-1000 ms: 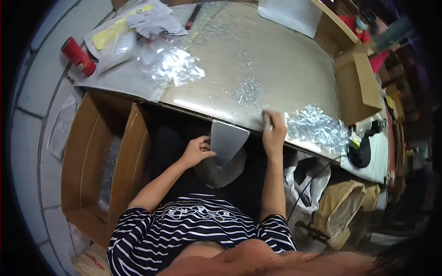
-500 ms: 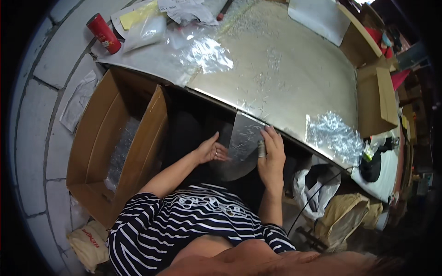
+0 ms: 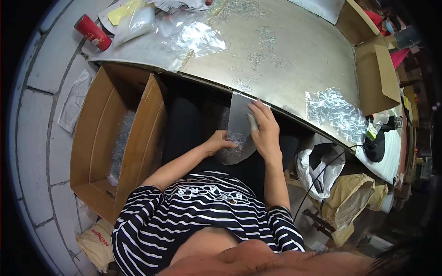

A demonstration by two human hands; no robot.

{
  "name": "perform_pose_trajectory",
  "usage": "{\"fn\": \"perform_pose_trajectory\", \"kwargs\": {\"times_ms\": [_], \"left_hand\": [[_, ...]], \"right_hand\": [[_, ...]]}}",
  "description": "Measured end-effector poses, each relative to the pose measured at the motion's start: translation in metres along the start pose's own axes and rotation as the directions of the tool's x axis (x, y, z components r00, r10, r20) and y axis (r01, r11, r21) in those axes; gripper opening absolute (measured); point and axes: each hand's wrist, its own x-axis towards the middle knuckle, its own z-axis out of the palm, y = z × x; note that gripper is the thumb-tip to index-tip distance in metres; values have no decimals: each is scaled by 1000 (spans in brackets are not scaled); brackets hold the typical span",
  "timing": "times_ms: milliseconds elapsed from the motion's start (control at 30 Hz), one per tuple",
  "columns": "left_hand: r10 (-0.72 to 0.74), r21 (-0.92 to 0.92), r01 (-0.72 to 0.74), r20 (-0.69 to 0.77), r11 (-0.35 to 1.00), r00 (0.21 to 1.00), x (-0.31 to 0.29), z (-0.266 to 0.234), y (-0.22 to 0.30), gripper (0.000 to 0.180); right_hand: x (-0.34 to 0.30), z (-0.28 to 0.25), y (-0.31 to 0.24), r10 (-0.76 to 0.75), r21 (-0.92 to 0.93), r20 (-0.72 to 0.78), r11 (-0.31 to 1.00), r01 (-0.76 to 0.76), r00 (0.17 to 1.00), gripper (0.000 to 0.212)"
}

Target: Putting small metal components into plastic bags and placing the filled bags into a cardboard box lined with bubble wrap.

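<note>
A grey sheet-metal chute (image 3: 240, 112) hangs down from the table's front edge toward my lap. Thin silvery wire pins (image 3: 237, 139) are heaped near its lower end. My left hand (image 3: 218, 143) is closed at the chute's left side, thumb reaching over by the pins. Its other fingers are hidden, so what they grip does not show. Over the chute's right side lies my right hand (image 3: 265, 132), fingers stretched out and slightly blurred, one wrapped in pale tape. More loose pins (image 3: 267, 60) are scattered on the metal tabletop (image 3: 294, 78) above.
Left of my legs stands an open cardboard box (image 3: 99, 133) with clear bags of pins inside. A red can (image 3: 93, 33) and plastic bags (image 3: 198, 39) sit at the far left. A bag of pins (image 3: 336, 112), a cable (image 3: 317, 177) and a paper sack (image 3: 347, 202) are at right.
My left hand has moved right to the chute and closed there, where before it was apart with fingers spread. My right hand has shifted slightly left over the chute. Pins have gathered lower down it.
</note>
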Motion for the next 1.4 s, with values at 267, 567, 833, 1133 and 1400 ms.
{"fn": "perform_pose_trajectory", "kwargs": {"times_ms": [267, 567, 833, 1133, 1400], "left_hand": [[-10, 213, 10, -4, 977, 1000, 5, -6, -4, 38], [-41, 149, 29, 80, 988, 996, 22, -45, -17, 51], [61, 71, -57, -52, 996, 997, 24, -33, -29, 43], [-28, 86, 29, -10, 996, 1000, -29, 4, 18, 33], [113, 116, -117, 47, 986, 993, -20, 35, 67, 49]], "right_hand": [[30, 23, 11, -35, -340, 228, 934, 113, 973, 46], [-75, 41, 27, 81, -110, 102, 991, -69, 992, 25], [-79, 58, 33, -15, -105, -27, 994, 12, 1000, 17], [-59, 20, 24, 33, 97, 79, 994, -40, 996, 24], [-55, 9, 38, 150, 163, 113, 972, -167, 982, 14]]}}
